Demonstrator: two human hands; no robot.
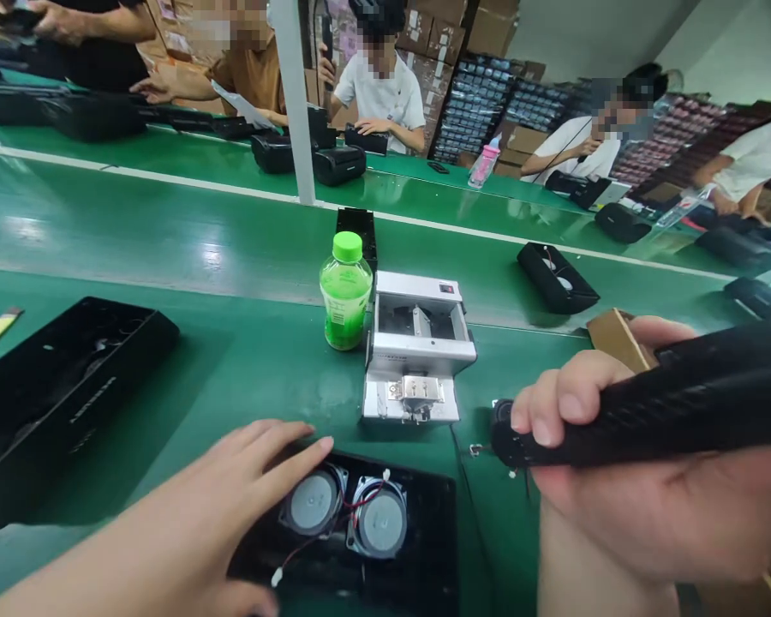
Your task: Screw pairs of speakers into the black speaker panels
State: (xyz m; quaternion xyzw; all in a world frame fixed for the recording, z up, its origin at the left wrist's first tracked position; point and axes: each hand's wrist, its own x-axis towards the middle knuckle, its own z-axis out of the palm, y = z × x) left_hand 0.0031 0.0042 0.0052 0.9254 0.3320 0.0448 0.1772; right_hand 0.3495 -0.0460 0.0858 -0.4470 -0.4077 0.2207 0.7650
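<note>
Black panel (427, 523), two round speakers (381, 521) on it: under and rightward of the left hand (244, 484), the nearer, fingers slightly parted. Right hand (661, 510): fingers clamped round a long black object (700, 394) (purpose unclear from here), axis crosswise.
</note>
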